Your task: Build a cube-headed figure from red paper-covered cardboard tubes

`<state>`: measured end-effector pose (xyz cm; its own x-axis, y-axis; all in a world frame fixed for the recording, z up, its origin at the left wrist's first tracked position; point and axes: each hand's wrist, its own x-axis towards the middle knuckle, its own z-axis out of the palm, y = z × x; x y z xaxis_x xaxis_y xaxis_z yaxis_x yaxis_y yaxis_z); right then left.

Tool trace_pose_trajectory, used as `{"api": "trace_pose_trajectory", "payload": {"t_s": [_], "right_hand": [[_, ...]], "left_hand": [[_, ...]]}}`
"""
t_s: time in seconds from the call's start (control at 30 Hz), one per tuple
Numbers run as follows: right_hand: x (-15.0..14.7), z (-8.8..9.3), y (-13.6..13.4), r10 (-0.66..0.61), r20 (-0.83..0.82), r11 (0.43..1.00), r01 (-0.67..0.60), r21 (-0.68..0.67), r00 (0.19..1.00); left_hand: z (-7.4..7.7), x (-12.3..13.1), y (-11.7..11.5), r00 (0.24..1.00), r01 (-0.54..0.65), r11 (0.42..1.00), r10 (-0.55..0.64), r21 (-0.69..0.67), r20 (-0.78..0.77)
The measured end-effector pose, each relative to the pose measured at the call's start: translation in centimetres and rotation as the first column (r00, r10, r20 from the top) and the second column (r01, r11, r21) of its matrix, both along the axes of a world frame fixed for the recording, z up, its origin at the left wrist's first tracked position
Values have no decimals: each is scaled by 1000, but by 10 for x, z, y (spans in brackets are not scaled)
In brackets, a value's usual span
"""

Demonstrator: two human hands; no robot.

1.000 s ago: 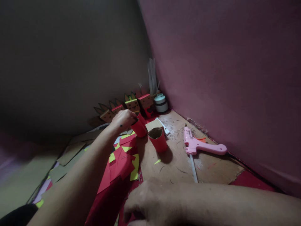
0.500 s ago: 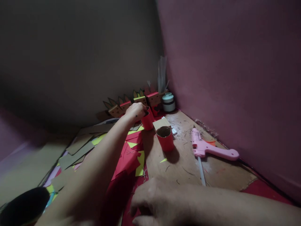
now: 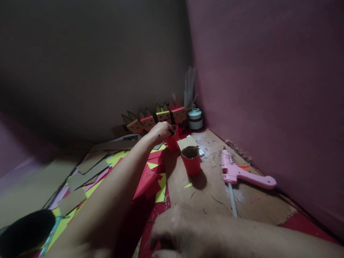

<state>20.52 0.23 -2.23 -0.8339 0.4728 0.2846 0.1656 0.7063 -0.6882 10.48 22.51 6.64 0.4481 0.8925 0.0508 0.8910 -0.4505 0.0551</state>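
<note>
My left hand point(image 3: 163, 130) reaches forward to a red paper-covered cup point(image 3: 172, 142), its fingers closed at the rim. The fingertips are partly hidden, and another red cup point(image 3: 175, 128) stands close behind. A separate red cup point(image 3: 191, 165) stands upright on the board, its brown inside visible and its top edge uneven. Low in the view, my right hand point(image 3: 172, 229) is loosely curled, with a gap between thumb and fingers. I see nothing in it; its fingertips are partly out of view.
A pink glue gun point(image 3: 236, 172) with a glue stick lies at right. Cardboard figures with pointed ears point(image 3: 163, 116) line the back wall beside a pale blue jar point(image 3: 195, 119) and clear sticks point(image 3: 189, 86). Red paper point(image 3: 147, 182) and cardboard scraps point(image 3: 88, 175) cover the left.
The whole view has shifted slightly right and down. My left hand stays at the same red cup with its fingers at the rim. My right hand has hardly moved.
</note>
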Motion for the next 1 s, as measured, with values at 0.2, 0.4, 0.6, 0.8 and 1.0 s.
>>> {"api": "trace_pose_trajectory", "payload": {"t_s": [0.2,0.4,0.6,0.8,1.0], "right_hand": [[-1,0,0,-10,70,1000,11,-19,998],[0,2,0,-3,50,999,5,-38,999],[1,-5,7,23,91,999,-19,-48,996],[2,-1,5,33,72,999,-34,12,997],[0,4,-2,0,74,999,-2,35,997]], "left_hand": [[2,6,-2,999,31,999,-31,-44,13],[4,9,1,994,74,992,-65,-105,87],[19,10,-4,978,124,987,-103,-107,183],[33,0,-23,967,-1,995,-24,98,253],[40,-29,-68,914,-178,970,101,164,394]]}}
